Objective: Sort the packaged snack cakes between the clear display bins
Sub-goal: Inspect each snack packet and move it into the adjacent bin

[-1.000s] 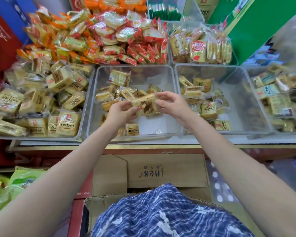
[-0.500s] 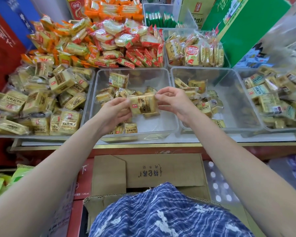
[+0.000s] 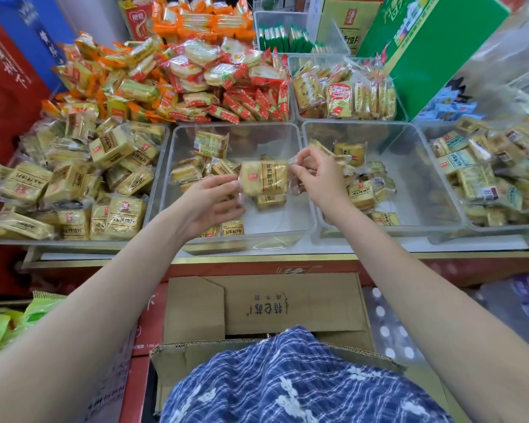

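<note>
Closest in: blue checked fabric (image 3: 287,383) at the bottom edge, then an open cardboard box (image 3: 290,306) tucked under the counter; nothing happening down there.

Next up, both forearms reaching over the counter edge; left hand (image 3: 209,203) with fingers loosely curled, thumb and fingertips pinching the left seal of a yellow snack cake (image 3: 264,177); right hand (image 3: 316,175) pinching the crinkly right seal of the same pack; so held taut between two hands, label up, hovering above the middle bin (image 3: 306,190), not resting on anything.

Under it, middle bin only sparsely filled, a scatter of similar yellow packs toward the back and left; right bin (image 3: 434,190) also thin, a handful of packs on its left side; left bin (image 3: 162,157) heaped full of the bigger yellow packs; far-right bin (image 3: 446,230) fairly full, blurry at the edge.

Further back: a mound of orange and red wrapped snacks (image 3: 177,77), a green carton (image 3: 434,50) leaning in at the right.

Looks like the check-the-label step, mid-sort; pack picked, not yet assigned. Next move probably calls for letting one hand go and carrying it sideways to whichever bin matches; can't tell which from the print at this size; worth keeping a firm pinch, since slick film seals slip easily.
</note>
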`<state>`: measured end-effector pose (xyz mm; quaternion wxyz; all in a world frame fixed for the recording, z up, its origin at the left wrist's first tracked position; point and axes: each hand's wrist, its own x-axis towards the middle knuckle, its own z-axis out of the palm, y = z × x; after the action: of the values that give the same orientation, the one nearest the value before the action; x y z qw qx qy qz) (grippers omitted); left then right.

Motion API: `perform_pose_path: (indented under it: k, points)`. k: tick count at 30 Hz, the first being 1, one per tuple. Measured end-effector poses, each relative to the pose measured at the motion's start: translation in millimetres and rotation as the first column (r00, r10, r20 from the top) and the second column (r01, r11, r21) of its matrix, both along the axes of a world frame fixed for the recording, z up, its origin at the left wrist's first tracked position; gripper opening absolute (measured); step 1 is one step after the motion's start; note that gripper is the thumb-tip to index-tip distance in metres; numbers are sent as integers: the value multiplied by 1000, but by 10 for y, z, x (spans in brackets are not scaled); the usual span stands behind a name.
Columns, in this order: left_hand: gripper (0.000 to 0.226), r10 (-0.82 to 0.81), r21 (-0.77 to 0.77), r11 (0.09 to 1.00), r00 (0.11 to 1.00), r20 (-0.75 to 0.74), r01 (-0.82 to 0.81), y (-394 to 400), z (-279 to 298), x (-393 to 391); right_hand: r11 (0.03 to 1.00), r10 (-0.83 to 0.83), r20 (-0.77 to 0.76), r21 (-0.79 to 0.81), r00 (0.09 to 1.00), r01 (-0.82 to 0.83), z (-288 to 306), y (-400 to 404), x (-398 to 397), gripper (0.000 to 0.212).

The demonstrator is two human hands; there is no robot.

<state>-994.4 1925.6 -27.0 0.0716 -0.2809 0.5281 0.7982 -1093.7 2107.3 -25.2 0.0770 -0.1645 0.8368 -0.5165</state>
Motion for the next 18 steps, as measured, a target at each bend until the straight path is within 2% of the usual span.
perform_pose_path:
  k: [3,7,10,14,16,18]
  points:
    - [16,-28,27,999,1000,-2,28,44,11,-6,994,-70,16,-77,997,71,22,56,-45,24]
    - [6,14,-53,998,999,-47,-17,114,58,-78,991,-47,57,-124,997,54,12,111,-66,23]
    - [6,16,-102,995,999,-42,-20,132,79,-124,977,-31,142,-206,989,60,7,137,-77,19]
    - [7,-15,-74,997,999,-47,12,153,103,-134,951,-3,247,-298,969,79,2,177,-91,18]
    - [8,-26,-165,986,997,-79,12,183,94,-144,946,-19,277,-307,961,107,-21,188,-107,19]
    - [8,-49,-373,928,993,-106,6,221,60,-165,949,-52,287,-284,957,137,-39,185,-134,19]
